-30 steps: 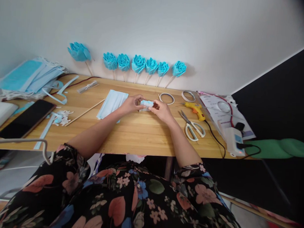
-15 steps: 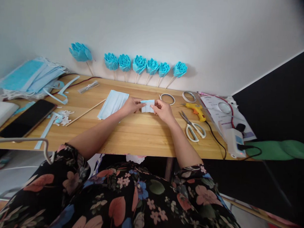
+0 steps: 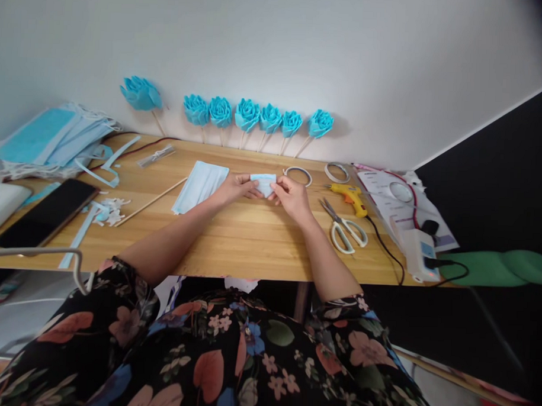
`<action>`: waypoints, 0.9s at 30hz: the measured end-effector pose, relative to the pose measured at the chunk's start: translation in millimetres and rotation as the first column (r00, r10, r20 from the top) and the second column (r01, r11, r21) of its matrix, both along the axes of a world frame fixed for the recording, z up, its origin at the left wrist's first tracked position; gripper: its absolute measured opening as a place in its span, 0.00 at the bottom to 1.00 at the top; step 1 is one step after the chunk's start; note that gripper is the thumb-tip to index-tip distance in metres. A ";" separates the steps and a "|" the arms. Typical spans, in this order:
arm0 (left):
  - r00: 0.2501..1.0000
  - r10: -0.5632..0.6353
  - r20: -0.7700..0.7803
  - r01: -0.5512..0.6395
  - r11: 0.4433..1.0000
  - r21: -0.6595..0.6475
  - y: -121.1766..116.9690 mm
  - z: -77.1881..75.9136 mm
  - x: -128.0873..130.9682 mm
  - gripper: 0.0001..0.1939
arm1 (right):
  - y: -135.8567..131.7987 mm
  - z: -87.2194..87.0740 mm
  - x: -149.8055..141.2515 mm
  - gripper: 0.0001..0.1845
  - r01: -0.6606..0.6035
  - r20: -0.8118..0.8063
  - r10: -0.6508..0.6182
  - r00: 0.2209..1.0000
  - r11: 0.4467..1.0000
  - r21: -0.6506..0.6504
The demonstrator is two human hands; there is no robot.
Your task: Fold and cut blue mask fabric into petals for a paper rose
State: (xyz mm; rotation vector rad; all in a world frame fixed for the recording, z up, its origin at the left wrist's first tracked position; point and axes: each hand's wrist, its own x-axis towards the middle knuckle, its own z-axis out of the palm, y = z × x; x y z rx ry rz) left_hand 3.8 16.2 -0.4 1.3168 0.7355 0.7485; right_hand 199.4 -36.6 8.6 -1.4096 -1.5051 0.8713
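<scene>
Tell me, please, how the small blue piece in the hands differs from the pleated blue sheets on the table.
The small blue piece is held by the left hand and right hand; the pleated blue sheets lie on the table. The small blue piece is also much smaller than the pleated blue sheets. Both are light blue.

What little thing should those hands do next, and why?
Perhaps smooth the top edge of the small pale-blue piece with both thumbs: the left hand and right hand pinch it from opposite sides, thumbs in front. With both hands occupied, the scissors and yellow glue gun lying to the right can probably wait.
</scene>
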 end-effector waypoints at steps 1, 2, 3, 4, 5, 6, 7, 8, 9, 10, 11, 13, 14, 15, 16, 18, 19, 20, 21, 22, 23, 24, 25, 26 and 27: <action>1.000 0.001 -0.005 -0.001 1.000 0.016 -0.2 0.2 0.1 0.27 | -0.3 0.5 0.4 0.20 0.000 0.020 0.000 1.000 1.000 0.012; 1.000 0.004 -0.011 -0.003 0.999 0.032 -0.6 0.7 0.1 0.28 | -0.7 0.8 0.8 0.20 -0.001 0.037 0.000 0.999 1.000 0.023; 1.000 0.008 -0.016 -0.007 0.999 0.047 -1.2 1.3 0.2 0.29 | -1.0 1.2 1.1 0.19 -0.002 0.051 0.000 0.999 1.000 0.030; 1.000 0.014 -0.018 -0.013 0.998 0.057 -1.9 2.1 0.1 0.30 | -1.4 1.5 1.3 0.19 -0.003 0.060 0.001 0.998 0.999 0.033; 1.000 0.023 -0.015 -0.022 0.998 0.064 -2.7 3.0 0.1 0.30 | -1.9 2.0 1.3 0.19 -0.004 0.067 0.002 0.998 0.999 0.034; 0.999 0.033 -0.009 -0.032 0.997 0.070 -3.5 4.1 -0.1 0.31 | -2.5 2.6 1.3 0.19 -0.004 0.072 0.001 0.997 0.999 0.034; 0.999 0.044 -0.005 -0.043 0.996 0.078 -4.4 5.2 -0.1 0.31 | -3.1 3.3 1.1 0.19 -0.007 0.080 0.004 0.997 0.999 0.036; 0.998 0.059 -0.004 -0.059 0.994 0.095 -5.2 6.2 -0.2 0.31 | -3.7 4.1 1.0 0.18 -0.011 0.089 0.007 0.996 0.999 0.042; 0.997 0.076 -0.005 -0.074 0.989 0.124 -5.8 6.9 -0.1 0.31 | -4.2 4.9 1.0 0.18 -0.012 0.098 0.007 0.995 0.998 0.055; 0.996 0.093 -0.009 -0.090 0.982 0.165 -6.1 7.1 0.0 0.31 | -4.4 5.5 1.1 0.17 -0.012 0.106 0.004 0.994 0.997 0.070; 0.994 0.110 -0.016 -0.104 0.971 0.214 -6.0 6.9 0.2 0.30 | -4.3 5.7 1.6 0.17 -0.008 0.110 -0.001 0.994 0.996 0.084; 0.990 0.135 -0.042 -0.115 0.944 0.308 -4.8 4.5 0.6 0.28 | -2.9 4.6 3.2 0.16 -0.002 0.106 -0.008 0.994 0.996 0.086; 0.988 0.141 -0.066 -0.111 0.934 0.339 -3.7 2.4 0.8 0.27 | -1.7 3.2 4.4 0.15 -0.002 0.096 -0.005 0.995 0.997 0.073; 0.985 0.142 -0.099 -0.098 0.928 0.359 -2.3 -0.1 0.8 0.25 | -0.3 1.3 5.7 0.14 -0.010 0.083 0.005 0.997 0.999 0.050; 0.980 0.144 -0.137 -0.084 0.924 0.372 -0.8 -2.8 0.8 0.23 | 1.2 -0.8 6.9 0.14 -0.022 0.070 0.021 0.997 0.999 0.024; 0.966 0.155 -0.208 -0.059 0.911 0.408 2.0 -7.7 0.7 0.19 | 3.6 -5.1 9.0 0.15 -0.052 0.059 0.053 0.997 0.999 -0.017; 0.958 0.169 -0.231 -0.054 0.899 0.435 3.2 -9.5 0.7 0.18 | 4.4 -6.9 9.7 0.16 -0.062 0.064 0.064 0.996 0.998 -0.025; 0.952 0.186 -0.242 -0.055 0.885 0.463 4.0 -10.8 0.8 0.17 | 4.9 -8.2 10.1 0.17 -0.069 0.074 0.071 0.995 0.997 -0.028; 0.948 0.202 -0.245 -0.060 0.871 0.487 4.6 -11.5 1.1 0.16 | 5.1 -8.9 10.3 0.17 -0.072 0.085 0.074 0.994 0.997 -0.026; 0.947 0.213 -0.242 -0.066 0.862 0.503 4.8 -11.5 1.4 0.16 | 5.1 -9.0 10.2 0.17 -0.073 0.095 0.074 0.993 0.997 -0.020; 0.947 0.216 -0.238 -0.068 0.859 0.508 4.6 -11.1 1.7 0.16 | 4.8 -8.6 10.0 0.16 -0.073 0.106 0.074 0.992 0.997 -0.015; 0.947 0.215 -0.239 -0.067 0.859 0.507 4.2 -10.2 2.0 0.15 | 4.4 -7.8 9.5 0.14 -0.072 0.120 0.072 0.990 0.997 -0.008; 0.946 0.214 -0.243 -0.064 0.860 0.507 3.5 -9.1 2.2 0.15 | 3.9 -6.7 9.0 0.12 -0.070 0.138 0.069 0.988 0.998 0.001; 0.944 0.217 -0.249 -0.063 0.858 0.510 2.8 -7.7 2.3 0.14 | 3.4 -5.4 8.5 0.09 -0.067 0.156 0.064 0.986 0.998 0.011; 0.941 0.225 -0.253 -0.065 0.853 0.517 2.1 -6.3 2.3 0.14 | 2.9 -4.1 7.9 0.09 -0.061 0.169 0.056 0.984 0.998 0.022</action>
